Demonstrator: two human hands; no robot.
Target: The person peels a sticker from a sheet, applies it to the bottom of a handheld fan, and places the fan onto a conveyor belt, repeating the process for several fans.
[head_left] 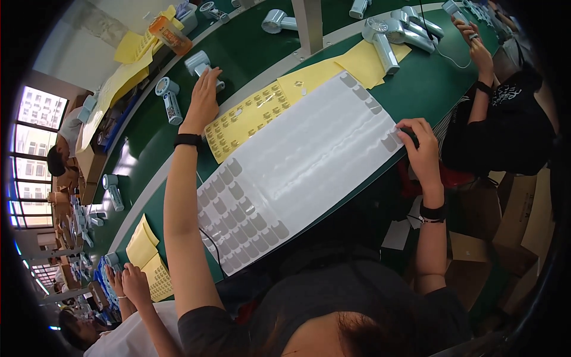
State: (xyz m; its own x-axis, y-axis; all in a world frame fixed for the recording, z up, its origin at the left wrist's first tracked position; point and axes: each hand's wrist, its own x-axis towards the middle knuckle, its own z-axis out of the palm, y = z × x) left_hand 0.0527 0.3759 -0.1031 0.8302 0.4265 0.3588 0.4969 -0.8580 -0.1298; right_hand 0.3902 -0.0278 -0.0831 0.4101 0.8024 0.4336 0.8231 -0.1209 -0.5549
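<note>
My left hand (204,100) reaches out over the green belt, its fingers closed around the handle of a light-blue handheld fan (197,61). The hand hides most of that handle. My right hand (420,149) pinches the right corner of a large white sticker sheet (309,154), beside one grey sticker (389,141). Whether a loose sticker is between the fingertips cannot be seen. Rows of grey stickers remain at the sheet's left end, and a few more at its far corner. A yellow sheet with small dark stickers (247,119) lies partly beneath the white one.
Another fan (169,100) lies left of my left hand, and several fans (383,44) cluster at the far right. A metal post (308,27) rises beyond the sheets. Co-workers' hands (135,285) work at left and right (470,35). Cardboard boxes (470,262) stand below right.
</note>
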